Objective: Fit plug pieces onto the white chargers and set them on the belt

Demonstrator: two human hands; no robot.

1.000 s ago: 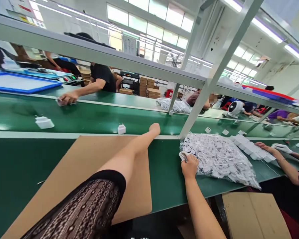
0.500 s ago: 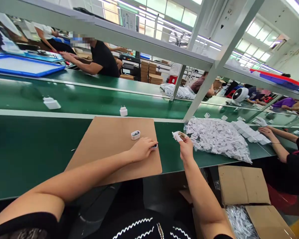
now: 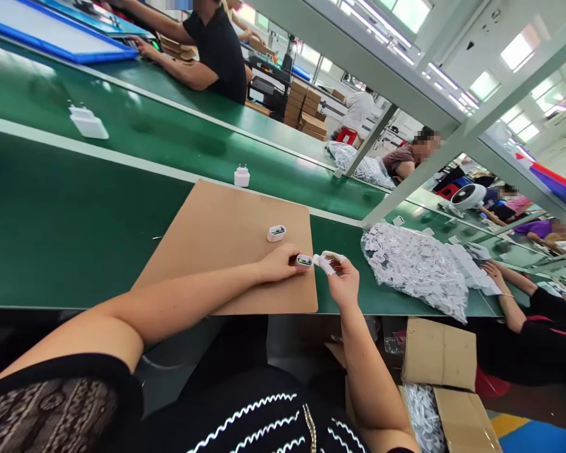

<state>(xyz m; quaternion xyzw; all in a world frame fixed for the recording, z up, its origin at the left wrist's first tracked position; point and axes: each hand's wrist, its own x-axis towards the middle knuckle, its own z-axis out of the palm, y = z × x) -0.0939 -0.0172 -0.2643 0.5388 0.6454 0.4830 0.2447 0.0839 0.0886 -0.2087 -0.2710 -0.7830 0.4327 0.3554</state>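
Observation:
My left hand is closed on a white oval charger housing, whose open end shows a circuit board inside. Close to its right side, my right hand, with white coverings on its fingertips, pinches a small white piece. Another open housing stands on the brown board, just behind my left hand. To the right lies a clear plastic bag full of small white parts.
White plug chargers stand on the green conveyor beyond a pale rail. A metal post rises behind the bag. At the right, another person's hands touch white pieces. Cardboard boxes sit below the table edge.
My left hand has lifted and turned its housing so the open end shows. My right hand has come close beside it. The view has tilted and shifted.

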